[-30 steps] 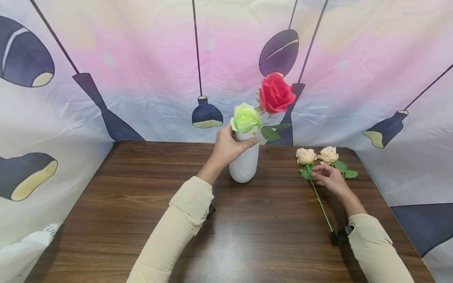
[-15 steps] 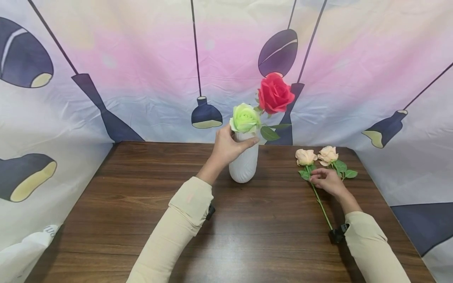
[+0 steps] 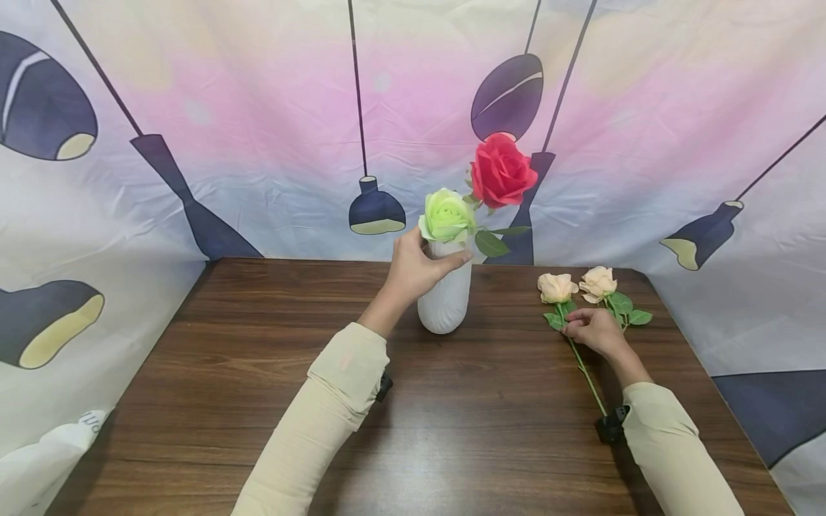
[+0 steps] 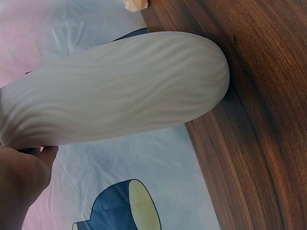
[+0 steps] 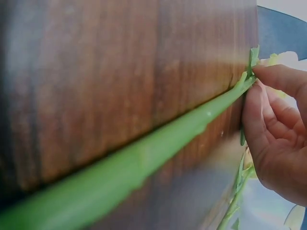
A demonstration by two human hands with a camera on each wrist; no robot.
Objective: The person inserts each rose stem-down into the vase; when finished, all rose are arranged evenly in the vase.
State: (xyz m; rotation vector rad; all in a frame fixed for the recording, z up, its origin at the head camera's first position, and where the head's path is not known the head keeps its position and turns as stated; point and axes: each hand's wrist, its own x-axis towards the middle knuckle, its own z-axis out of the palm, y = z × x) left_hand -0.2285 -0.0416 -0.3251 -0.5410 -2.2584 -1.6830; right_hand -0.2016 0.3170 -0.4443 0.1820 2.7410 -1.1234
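My left hand [image 3: 416, 269] grips the upper part of a white ribbed vase [image 3: 445, 301], thumb across its front. The vase stands upright on the table, and the left wrist view shows its wavy side [image 4: 124, 91] up close. A light green rose [image 3: 447, 215] sits at its mouth, with a red rose [image 3: 503, 170] rising higher to the right. At the right, my right hand [image 3: 599, 331] pinches the stem of a peach rose [image 3: 558, 288] just below its bloom. In the right wrist view, thumb and fingertips meet at the green stem [image 5: 168, 143], which runs along the tabletop.
A second peach rose [image 3: 599, 283] lies just right of the pinched one, its leaves beside my right hand. The dark wooden table [image 3: 258, 344] ends at a printed cloth backdrop [image 3: 277, 143] behind and at both sides.
My right hand has moved slightly left and closed its fingertips onto the peach rose's stem; the bloom has shifted a little. My left hand and the vase have stayed in place.
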